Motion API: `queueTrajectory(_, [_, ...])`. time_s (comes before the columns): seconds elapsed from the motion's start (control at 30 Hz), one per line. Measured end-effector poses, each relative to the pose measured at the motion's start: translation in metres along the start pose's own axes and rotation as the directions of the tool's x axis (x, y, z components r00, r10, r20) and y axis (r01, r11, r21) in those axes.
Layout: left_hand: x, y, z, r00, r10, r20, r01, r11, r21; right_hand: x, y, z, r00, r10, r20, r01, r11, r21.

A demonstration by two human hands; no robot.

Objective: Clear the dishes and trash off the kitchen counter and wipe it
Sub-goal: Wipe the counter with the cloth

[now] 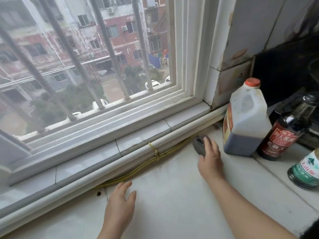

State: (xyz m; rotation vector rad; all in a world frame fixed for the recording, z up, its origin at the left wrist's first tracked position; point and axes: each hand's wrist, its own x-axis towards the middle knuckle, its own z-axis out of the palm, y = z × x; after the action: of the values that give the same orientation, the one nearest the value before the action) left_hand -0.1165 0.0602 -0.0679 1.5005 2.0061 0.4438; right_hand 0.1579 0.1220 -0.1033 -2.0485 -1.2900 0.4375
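While right hand [209, 158] grips the scrubber [199, 144] at the rear of the counter [172, 204], left hand [119, 202] spread flat, I favour short firm strokes, clear of the jug [245, 121].

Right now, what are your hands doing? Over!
Right hand holds scrubber on counter. Left hand open, flat on counter. Jug stands just right of scrubber.

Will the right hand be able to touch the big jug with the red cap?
Probably yes: the right hand, holding the scrubber, is just beside the jug, with bare counter between.
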Motion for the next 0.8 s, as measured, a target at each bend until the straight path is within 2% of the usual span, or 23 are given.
queueTrajectory(0.07, [0.000, -0.003, 0.003, 1.000, -0.011, 0.016, 0.011, 1.000, 0.019, 0.019, 0.007, -0.006, 0.995, 0.079, 0.052, -0.069, 0.983, -0.170])
queueTrajectory(0.17, [-0.001, -0.007, 0.009, 0.999, -0.032, 0.044, 0.029, 0.998, 0.063, 0.018, -0.005, 0.005, 0.988, 0.045, 0.148, 0.001, 0.956, -0.294])
queueTrajectory(0.23, [-0.002, -0.007, 0.011, 0.998, -0.027, 0.053, 0.021, 0.993, 0.119, -0.001, -0.018, 0.017, 0.972, -0.054, 0.230, 0.120, 0.952, -0.283])
queueTrajectory(0.33, [-0.005, -0.002, 0.007, 0.998, -0.006, 0.069, -0.008, 0.979, 0.203, -0.044, -0.030, 0.030, 0.898, -0.256, 0.359, 0.338, 0.922, -0.190])
queueTrajectory(0.4, [-0.006, 0.002, 0.002, 0.995, 0.024, 0.093, -0.048, 0.963, 0.264, -0.060, -0.028, 0.031, 0.855, -0.343, 0.388, 0.403, 0.911, -0.082])
queueTrajectory(0.47, [-0.008, 0.006, 0.000, 0.993, 0.039, 0.109, -0.071, 0.949, 0.308, -0.052, -0.023, 0.022, 0.924, -0.263, 0.278, 0.263, 0.964, 0.038])
queueTrajectory(0.53, [-0.008, 0.012, -0.001, 0.993, 0.044, 0.113, -0.080, 0.937, 0.339, -0.030, -0.018, 0.008, 0.994, -0.095, 0.048, 0.089, 0.989, 0.122])
queueTrajectory(0.6, [-0.004, 0.020, 0.001, 0.993, 0.049, 0.106, -0.083, 0.934, 0.347, -0.002, -0.013, -0.004, 0.997, 0.019, -0.076, -0.012, 0.996, 0.088])
queueTrajectory(0.67, [0.000, 0.031, 0.003, 0.991, 0.076, 0.107, -0.110, 0.931, 0.349, 0.026, -0.009, -0.010, 0.996, 0.077, -0.039, -0.077, 0.997, -0.007])
queueTrajectory(0.73, [0.003, 0.043, 0.007, 0.984, 0.121, 0.129, -0.159, 0.927, 0.340, 0.048, -0.004, -0.012, 0.987, 0.147, 0.067, -0.140, 0.985, -0.100])
queueTrajectory(0.8, [0.005, 0.050, 0.010, 0.978, 0.143, 0.153, -0.187, 0.925, 0.331, 0.057, -0.003, -0.011, 0.971, 0.176, 0.165, -0.133, 0.962, -0.239])
